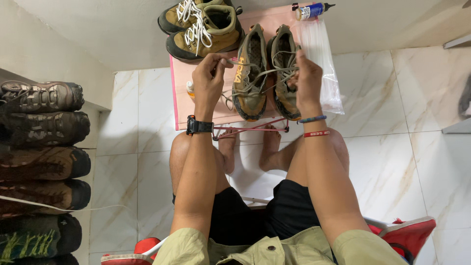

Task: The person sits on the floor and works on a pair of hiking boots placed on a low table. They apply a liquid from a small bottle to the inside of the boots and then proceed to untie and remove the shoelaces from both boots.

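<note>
Head view: both hands pinch lace [255,78] ends above tan shoes [267,73].

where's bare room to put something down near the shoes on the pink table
Bare pink table left of the left hand; open tile floor right of the plastic bag. Crowded around the tan shoes, boots and right hand.

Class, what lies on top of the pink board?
On the pink board lie two brown shoes, a clear bag, part of a tan boot and a small bottle. The board beneath them is covered.
</note>
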